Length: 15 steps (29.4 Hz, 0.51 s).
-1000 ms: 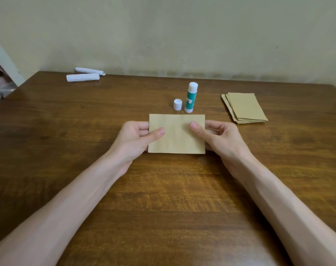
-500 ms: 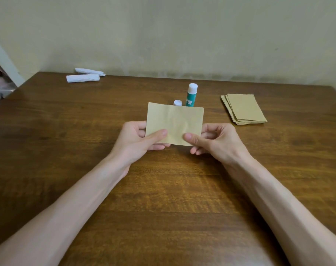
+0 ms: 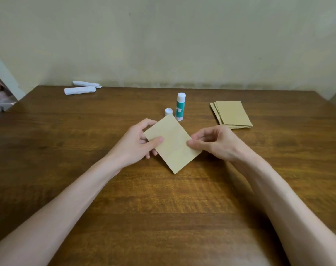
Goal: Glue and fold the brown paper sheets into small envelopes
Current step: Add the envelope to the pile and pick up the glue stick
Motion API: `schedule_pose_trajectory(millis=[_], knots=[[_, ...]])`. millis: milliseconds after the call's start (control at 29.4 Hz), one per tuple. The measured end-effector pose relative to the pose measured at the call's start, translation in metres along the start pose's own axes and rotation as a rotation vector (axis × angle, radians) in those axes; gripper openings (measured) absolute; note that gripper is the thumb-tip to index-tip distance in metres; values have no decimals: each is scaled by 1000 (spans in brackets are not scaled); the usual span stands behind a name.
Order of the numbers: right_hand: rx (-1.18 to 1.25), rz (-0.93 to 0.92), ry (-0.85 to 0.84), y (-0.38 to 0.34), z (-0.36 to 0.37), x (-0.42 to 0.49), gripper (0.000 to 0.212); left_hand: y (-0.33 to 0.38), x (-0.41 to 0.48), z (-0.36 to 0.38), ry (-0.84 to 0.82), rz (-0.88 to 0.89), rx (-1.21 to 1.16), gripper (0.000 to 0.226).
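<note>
Two bare hands hold a single brown paper sheet (image 3: 172, 144) between them over a wooden table (image 3: 163, 208), and from my remote seat I read both as grasping it. The left hand (image 3: 136, 143) grips the sheet's left side, with the thumb lying flat on top and the fingers curled beneath. The right hand (image 3: 215, 143) pinches the sheet's right edge between thumb and forefinger, its other fingers loosely bent above. The sheet sits turned on the diagonal, one corner pointing back toward the forearms and the opposite corner pointing away from the hands. I cannot tell whether the near corner touches the table. Just beyond that far corner, past the fingertips of both hands, a green-and-white glue stick (image 3: 180, 107) stands upright. A small white cap (image 3: 168, 111) stands just beside it, on the left hand's side. Beyond the right hand and out to its right lies a stack of brown sheets (image 3: 233, 114), slightly fanned and flat on the table. Well beyond the left hand, out to its left near the table's far edge, two white paper rolls (image 3: 80, 90) lie side by side. A pale wall (image 3: 163, 45) rises behind the table.
</note>
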State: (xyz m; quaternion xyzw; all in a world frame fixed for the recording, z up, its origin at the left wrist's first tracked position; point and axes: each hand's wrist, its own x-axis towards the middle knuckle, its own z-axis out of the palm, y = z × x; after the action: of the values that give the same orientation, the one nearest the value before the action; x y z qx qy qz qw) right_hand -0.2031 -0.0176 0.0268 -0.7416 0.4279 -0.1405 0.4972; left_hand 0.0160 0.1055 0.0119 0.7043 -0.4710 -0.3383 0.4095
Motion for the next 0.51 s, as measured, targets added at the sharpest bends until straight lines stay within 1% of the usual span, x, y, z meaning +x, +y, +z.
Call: schedule_pose_trajectory(millis=[68,170,204,238,306,442,511], knots=[[36,4,49,1,-8,-1,13,9,2,7,29,-12,-1,60],[106,0,135,6,-27,-5,10,17,2,26,-19,-17,103,96],[132,9,158,10,-35,-8,10,17,2,34,-27,-19,141,103],[164,21,191,15,-44,-10,12,18,3,41,-20,-14,168,105],[251,55,300,27,-62,-10,13,18,6,52,5,18,161,102],[405,125,551,52,-87,2,13,22,13,72,-2,120,131,87],[432,144,653,59,-96,13,13,24,17,80,-12,160,144,80]])
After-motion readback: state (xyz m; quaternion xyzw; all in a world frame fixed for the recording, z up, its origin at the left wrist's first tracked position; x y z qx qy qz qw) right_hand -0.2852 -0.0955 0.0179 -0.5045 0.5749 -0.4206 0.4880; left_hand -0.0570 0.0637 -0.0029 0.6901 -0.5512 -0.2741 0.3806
